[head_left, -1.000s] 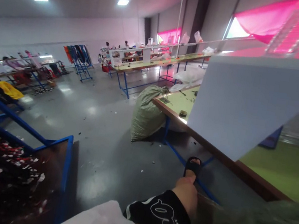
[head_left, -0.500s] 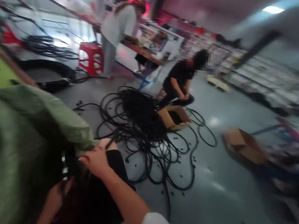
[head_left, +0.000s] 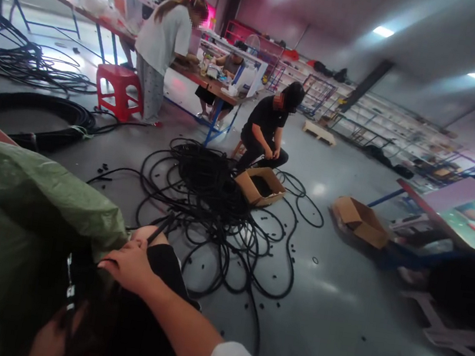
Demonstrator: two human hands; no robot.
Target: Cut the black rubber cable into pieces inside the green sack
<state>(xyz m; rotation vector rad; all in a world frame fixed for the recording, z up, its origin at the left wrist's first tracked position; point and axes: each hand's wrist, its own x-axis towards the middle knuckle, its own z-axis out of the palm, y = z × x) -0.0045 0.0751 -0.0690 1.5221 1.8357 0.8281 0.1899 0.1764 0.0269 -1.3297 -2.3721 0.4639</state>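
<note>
My right hand (head_left: 129, 263) rests over my lap, its fingers closed round a length of black rubber tubing (head_left: 161, 229) that sticks out towards the floor. In deep shadow lower left, my left hand (head_left: 50, 337) is closed on a dark, narrow thing with shiny metal parts (head_left: 69, 290); its kind cannot be made out. A crinkled green woven sack (head_left: 39, 190) stands against my left side, its mouth near both hands. In front of my knees lies a big tangle of black tubing (head_left: 213, 186) on the floor.
A co-worker in black (head_left: 267, 123) sits behind an open cardboard box (head_left: 258, 187). Another person (head_left: 164, 42) stands at a workbench by a red stool (head_left: 119, 92). A coiled black hose (head_left: 37, 112) lies left; a second box (head_left: 360, 220) and a table (head_left: 450, 218) are right.
My view has swung to the right and steadied, so the scene sits further left and looks sharper. My hands keep much the same hold over my lap.
</note>
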